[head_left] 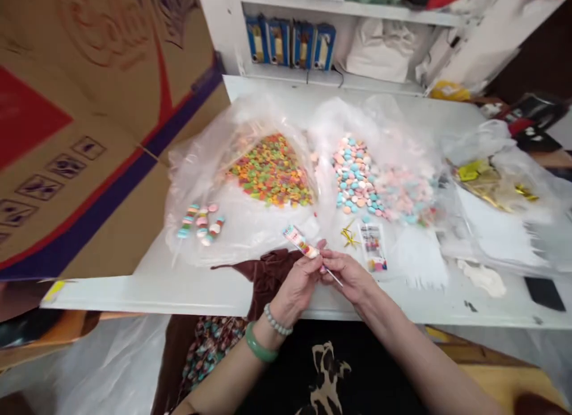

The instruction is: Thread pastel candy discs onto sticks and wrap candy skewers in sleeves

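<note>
A candy skewer (300, 239) in a small printed clear bag slants up and left over the table's front. Its white stick (333, 277) sticks out at the lower right. My left hand (302, 282) is closed round the lower part of the bag. Fingers of my right hand (351, 273) pinch the bag's gathered end by the stick; the exact grip is partly hidden. Just beyond my right hand are gold twist ties (350, 236) and printed bags (373, 246). Unwrapped candy skewers (202, 227) lie to the left on plastic.
Plastic bags hold small colourful ring-shaped candies (274, 171) and pastel tablet candies (355, 174). A large cardboard box (102, 135) walls off the left. Brown cloth (272, 275) hangs over the front edge. White sheets (420, 257) and gold ties (489, 180) lie right; a shelf (286, 72) stands behind.
</note>
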Tool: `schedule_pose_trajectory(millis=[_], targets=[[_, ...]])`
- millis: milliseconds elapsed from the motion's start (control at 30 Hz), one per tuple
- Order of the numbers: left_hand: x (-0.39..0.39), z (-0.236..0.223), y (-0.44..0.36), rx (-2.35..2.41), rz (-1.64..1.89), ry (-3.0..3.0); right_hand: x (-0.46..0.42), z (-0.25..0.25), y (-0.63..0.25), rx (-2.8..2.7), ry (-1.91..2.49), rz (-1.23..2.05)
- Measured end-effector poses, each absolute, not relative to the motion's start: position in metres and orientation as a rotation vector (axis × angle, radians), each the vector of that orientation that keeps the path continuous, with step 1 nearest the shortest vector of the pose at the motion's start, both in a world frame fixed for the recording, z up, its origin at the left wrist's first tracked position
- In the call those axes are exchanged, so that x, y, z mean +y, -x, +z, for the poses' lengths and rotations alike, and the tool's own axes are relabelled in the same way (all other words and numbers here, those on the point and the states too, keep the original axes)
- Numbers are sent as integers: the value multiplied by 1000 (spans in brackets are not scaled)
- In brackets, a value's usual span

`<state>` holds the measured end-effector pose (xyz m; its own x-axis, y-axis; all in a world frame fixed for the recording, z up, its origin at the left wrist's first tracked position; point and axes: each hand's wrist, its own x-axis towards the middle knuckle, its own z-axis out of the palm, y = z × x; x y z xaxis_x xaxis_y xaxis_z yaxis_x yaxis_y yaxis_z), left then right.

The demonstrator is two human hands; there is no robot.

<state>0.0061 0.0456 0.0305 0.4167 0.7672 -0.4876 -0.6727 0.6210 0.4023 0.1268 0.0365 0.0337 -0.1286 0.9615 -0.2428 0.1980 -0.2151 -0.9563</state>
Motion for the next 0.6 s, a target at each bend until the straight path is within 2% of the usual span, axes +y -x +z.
schedule_pose_trajectory(millis=[67, 133, 167, 300, 467, 600], targets=[[35, 29, -7, 688, 834, -317, 22, 28, -134, -1008, 1328, 1698], [24, 28, -9, 710, 779, -480, 5, 25, -141, -768, 1225, 1850], [20, 28, -10, 740, 787, -565, -2, 24, -145, -777, 1253, 1816], [11, 24, -18, 898, 895, -777, -12, 31, -163, -977, 1484, 1346], [4, 15, -45, 845, 563, -657, 3, 33, -172, -574, 1337, 1631], [1, 9, -67, 1128, 755, -780, 12, 25, -176, -352, 1277, 1408]])
